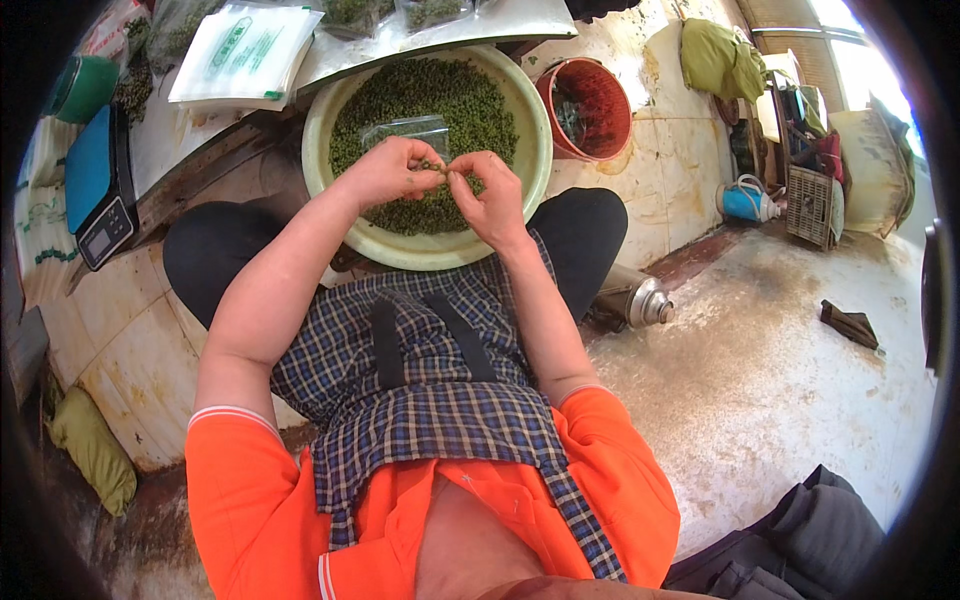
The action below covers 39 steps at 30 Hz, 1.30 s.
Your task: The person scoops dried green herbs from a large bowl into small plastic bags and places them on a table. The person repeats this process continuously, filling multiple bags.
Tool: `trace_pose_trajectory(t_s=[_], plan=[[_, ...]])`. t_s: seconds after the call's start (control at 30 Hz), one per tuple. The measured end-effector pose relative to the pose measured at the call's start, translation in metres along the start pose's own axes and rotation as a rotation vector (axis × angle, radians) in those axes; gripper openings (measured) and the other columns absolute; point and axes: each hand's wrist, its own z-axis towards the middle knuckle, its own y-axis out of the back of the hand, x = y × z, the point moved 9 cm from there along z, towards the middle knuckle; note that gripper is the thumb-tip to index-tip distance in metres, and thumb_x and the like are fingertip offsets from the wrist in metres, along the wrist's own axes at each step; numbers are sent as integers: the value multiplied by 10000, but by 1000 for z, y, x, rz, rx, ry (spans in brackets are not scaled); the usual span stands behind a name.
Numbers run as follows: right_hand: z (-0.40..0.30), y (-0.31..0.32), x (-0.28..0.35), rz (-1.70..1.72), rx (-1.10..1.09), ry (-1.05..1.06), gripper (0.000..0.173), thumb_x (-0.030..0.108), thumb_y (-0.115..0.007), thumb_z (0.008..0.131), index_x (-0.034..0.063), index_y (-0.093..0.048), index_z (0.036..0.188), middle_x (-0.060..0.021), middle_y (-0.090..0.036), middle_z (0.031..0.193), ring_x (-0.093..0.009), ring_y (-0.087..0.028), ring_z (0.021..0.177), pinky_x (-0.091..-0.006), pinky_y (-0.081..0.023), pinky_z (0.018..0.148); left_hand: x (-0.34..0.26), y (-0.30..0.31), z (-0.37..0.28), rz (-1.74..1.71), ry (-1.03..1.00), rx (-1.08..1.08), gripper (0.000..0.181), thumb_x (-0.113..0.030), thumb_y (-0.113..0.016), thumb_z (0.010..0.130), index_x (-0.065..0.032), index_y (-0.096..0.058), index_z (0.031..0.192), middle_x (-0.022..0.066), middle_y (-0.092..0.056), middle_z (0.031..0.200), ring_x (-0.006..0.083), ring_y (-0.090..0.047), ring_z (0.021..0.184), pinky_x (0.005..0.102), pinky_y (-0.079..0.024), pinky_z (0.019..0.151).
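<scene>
A large pale green plastic basin (315, 161) between my knees holds a heap of small green peppercorn-like berries (420, 86). Above the heap, my left hand (394, 172) has a few berries between its bent fingers. My right hand (487, 193) meets it fingertip to fingertip, pinching at the same small cluster; its exact shape is too small to tell. A clear plastic bag (409, 131) lies on the berries just beyond my left hand.
A metal-topped table (360, 52) beyond the basin bears a stack of printed plastic bags (244, 52) and filled bags. A digital scale (97, 187) stands at the left. Right of the basin is a red bucket (589, 109); a metal thermos flask (634, 296) lies near my right knee.
</scene>
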Motion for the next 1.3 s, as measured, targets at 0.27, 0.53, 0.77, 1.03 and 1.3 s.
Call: trace_pose_trajectory(t_s=[0.27, 0.53, 0.77, 1.03, 1.3], plan=[[-18, -23, -57, 781, -109, -479, 98, 44, -582, 948, -8, -577, 1030, -40, -635, 883, -102, -613, 810, -238, -506, 744, 0, 1, 1, -22, -4, -20, 197, -130, -688, 850, -33, -639, 1014, -18, -603, 751, 59, -546, 643, 229, -442, 569], [-10, -3, -20, 185, -32, -178, 115, 61, -678, 852, 6, -681, 953, -85, -679, 935, -185, -649, 836, -310, -511, 762, 5, 4, 2, -7, -10, -37, 199, -144, -686, 852, -33, -631, 1008, -12, -617, 765, 66, -571, 653, 225, -472, 587], [-26, -24, -51, 376, 29, -336, 128, 65, -672, 846, -3, -655, 954, -63, -668, 828, -129, -622, 779, -274, -501, 723, 0, 3, 0, 54, 25, -5, 236, -154, -722, 840, -21, -609, 1000, 3, -643, 818, 68, -600, 712, 247, -512, 641], [-21, 14, -105, 427, -271, -456, 126, 94, -636, 908, -4, -620, 986, -8, -635, 833, -79, -568, 753, -229, -467, 695, 8, 42, 7, 902, -186, -537, 687, -120, -798, 699, -59, -477, 1304, 168, -538, 1276, 353, -488, 1214, 447, -477, 961], [-42, 15, -130, 417, -354, -594, 123, 111, -611, 932, -2, -613, 981, -22, -636, 831, -96, -602, 763, -242, -481, 699, 48, 51, 33, 1040, -93, -497, 624, -34, -663, 754, -62, -454, 1341, 151, -535, 1286, 365, -490, 1209, 426, -477, 973]])
